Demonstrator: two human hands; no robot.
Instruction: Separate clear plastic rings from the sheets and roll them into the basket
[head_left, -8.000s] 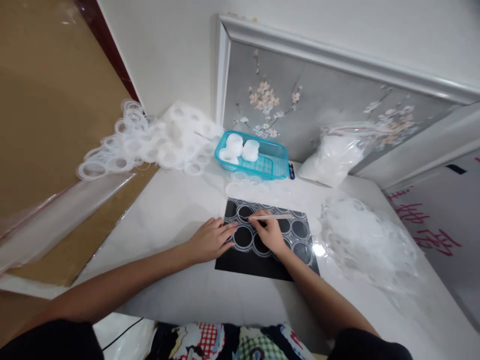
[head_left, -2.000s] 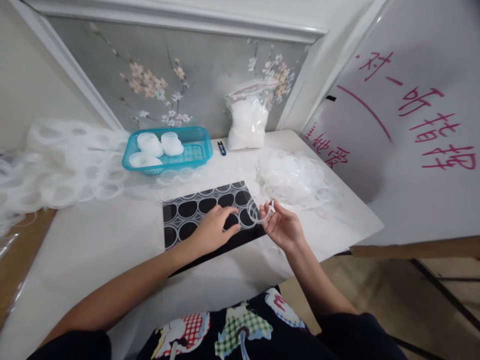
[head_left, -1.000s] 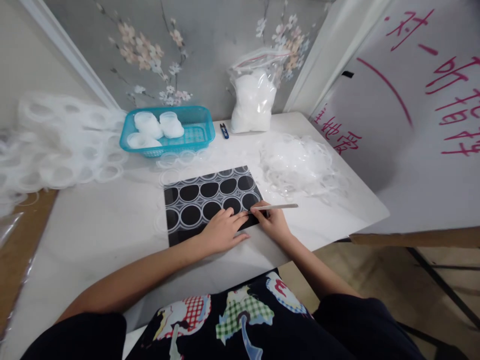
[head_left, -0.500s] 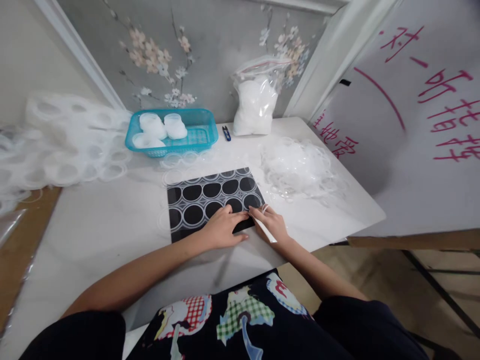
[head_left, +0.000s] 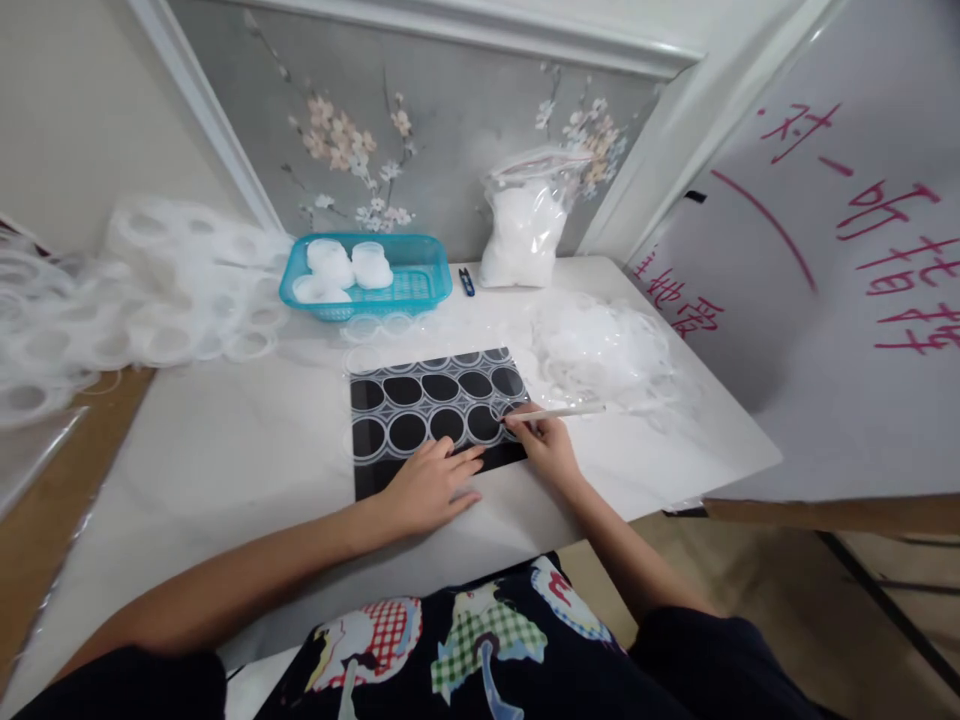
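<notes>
A black board (head_left: 405,472) lies on the table under a sheer white sheet of joined rings (head_left: 386,412). My left hand (head_left: 431,487) rests flat along the board's near edge, fingers spread and nothing in them. At the board's right side my right hand (head_left: 546,440) is closed round a slim white pen-like tool (head_left: 574,411). The tool's tip is near the ring at the right end of the lower row; its exact kind is too small to tell. A loose ring lies by the right fingertips.
A blue basket (head_left: 412,300) with several white round pieces stands at the back. Beside it are small thread snips (head_left: 466,282) and a clear bag (head_left: 525,235) of white material. A heap of clear rings (head_left: 607,350) lies right; ring sheets (head_left: 187,290) pile up left.
My left hand has drawn back from the right hand. The right hand has turned the white tool from pointing toward me to lying sideways. The camera view has shifted slightly.
</notes>
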